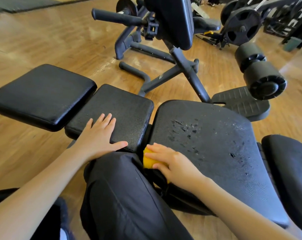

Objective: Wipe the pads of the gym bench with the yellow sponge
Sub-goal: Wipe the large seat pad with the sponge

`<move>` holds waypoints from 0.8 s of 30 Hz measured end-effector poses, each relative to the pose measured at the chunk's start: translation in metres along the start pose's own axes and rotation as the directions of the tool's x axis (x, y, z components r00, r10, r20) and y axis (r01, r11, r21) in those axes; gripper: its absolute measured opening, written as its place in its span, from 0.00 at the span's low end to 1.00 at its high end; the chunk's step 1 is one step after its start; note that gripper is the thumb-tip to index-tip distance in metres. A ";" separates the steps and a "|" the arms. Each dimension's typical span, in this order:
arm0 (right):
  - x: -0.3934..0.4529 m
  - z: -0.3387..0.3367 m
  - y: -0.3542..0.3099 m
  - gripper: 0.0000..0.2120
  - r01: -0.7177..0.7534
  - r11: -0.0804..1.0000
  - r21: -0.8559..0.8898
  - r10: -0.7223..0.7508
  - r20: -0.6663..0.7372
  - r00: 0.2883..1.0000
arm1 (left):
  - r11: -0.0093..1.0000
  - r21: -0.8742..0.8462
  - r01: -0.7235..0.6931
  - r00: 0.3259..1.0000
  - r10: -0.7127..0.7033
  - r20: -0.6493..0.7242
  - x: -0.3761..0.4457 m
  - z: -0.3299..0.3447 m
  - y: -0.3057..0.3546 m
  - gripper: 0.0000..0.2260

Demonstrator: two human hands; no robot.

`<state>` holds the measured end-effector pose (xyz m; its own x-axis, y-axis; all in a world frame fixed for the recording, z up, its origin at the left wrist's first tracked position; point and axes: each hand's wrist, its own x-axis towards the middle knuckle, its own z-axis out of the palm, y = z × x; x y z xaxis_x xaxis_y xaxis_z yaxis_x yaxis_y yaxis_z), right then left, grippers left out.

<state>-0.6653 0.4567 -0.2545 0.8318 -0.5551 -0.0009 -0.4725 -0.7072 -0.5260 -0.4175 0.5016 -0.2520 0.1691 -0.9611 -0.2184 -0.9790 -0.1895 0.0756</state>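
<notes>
At the near edge of the gym bench, a knee in dark trousers [129, 196] rises between the person's two forearms. Just past it, the right hand [171, 163] clasps the yellow sponge [147, 161], fingers curled over its top, and holds it against the near left corner of the large seat pad [216, 144], right beside the gap between pads. The left hand [99, 137] lies flat on the middle pad [122, 110], fingers straight and spread, thumb out along the near edge, grasping nothing. The seat pad carries dark wet blotches and pale specks (thickest towards its middle). Left of the middle pad sits a third, glossier pad [43, 94], and a further pad [292, 170] shows at the right edge. Beyond lie a ribbed footplate [240, 103], two foam rollers [261, 73], another machine's upright black pad [172, 19] and weight plates [242, 25] on the wooden floor [51, 40].
</notes>
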 end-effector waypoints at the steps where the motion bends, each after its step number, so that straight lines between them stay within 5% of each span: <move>1: 0.007 -0.004 0.007 0.19 -0.025 1.000 -0.002 0.025 -0.023 0.999 | 1.000 -0.007 0.001 1.000 -0.001 -0.002 0.000 0.000 0.000 0.41; 11: 0.100 -0.051 0.082 0.18 -0.214 0.970 -0.115 0.190 -0.189 0.963 | 1.000 -0.017 -0.008 1.000 0.008 -0.023 0.011 0.003 0.001 0.50; 24: 0.141 -0.066 0.120 0.18 -0.418 0.907 -0.050 0.376 -0.353 0.857 | 0.992 0.009 -0.129 0.988 0.129 -0.080 0.032 0.007 0.016 0.49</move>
<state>-0.6242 0.2644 -0.2616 0.4325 -0.8959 0.1017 -0.7908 -0.4311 -0.4344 -0.4282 0.4698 -0.2646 0.0496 -0.9905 -0.1282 -0.9936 -0.0619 0.0940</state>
